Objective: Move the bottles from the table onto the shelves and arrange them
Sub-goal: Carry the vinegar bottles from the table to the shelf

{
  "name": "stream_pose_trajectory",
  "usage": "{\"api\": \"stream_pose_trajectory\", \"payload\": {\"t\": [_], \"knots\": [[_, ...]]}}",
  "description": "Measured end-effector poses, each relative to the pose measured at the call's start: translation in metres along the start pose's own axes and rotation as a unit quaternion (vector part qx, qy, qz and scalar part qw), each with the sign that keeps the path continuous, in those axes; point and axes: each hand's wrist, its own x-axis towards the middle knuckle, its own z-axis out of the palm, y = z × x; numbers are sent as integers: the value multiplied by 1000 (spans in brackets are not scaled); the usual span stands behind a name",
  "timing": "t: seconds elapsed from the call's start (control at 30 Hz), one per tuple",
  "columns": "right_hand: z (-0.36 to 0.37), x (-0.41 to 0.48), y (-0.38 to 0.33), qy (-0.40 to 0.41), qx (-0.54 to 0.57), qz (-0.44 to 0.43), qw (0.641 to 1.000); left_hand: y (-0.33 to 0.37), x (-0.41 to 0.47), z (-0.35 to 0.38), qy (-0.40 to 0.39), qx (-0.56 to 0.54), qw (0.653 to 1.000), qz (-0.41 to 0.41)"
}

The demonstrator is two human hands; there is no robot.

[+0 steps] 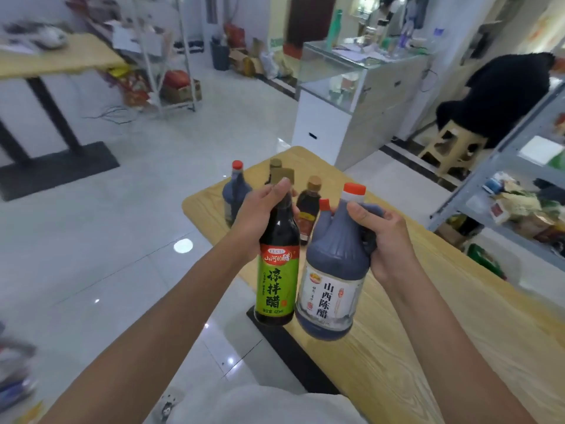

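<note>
We see the long wooden table [434,316] running away from us, with the grey metal shelves [489,175] off to its right. Over the table's near left edge, our right hand [382,237] curls its fingers round the handle of the big white-labelled jug [333,270], and our left hand [256,215] grips the neck of the slimmer green-labelled bottle [278,270] just beside it. At the far end stand a red-capped jug [235,191], a tan-capped bottle [274,165] and a small amber-capped bottle [308,206].

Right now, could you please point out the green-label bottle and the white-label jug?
Green-label bottle [278,283]: head view, on its label.
White-label jug [331,298]: head view, on its label.
</note>
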Motion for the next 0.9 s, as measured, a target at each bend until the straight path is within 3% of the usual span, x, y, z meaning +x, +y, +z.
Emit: {"api": "stream_pose_trajectory", "payload": {"t": [0.2,0.4,0.67,0.9], "knots": [[88,18,2,-111,-6,19,994,49,-31,-75,91,38,993,60],[222,21,7,-273,-18,31,961,108,-75,-177,186,43,972,138],[404,-5,1,-476,14,9,879,191,-158,-290,330,65,906,256],[527,-50,0,-596,75,36,799,254,-241,-340,443,121,828,323]]}}
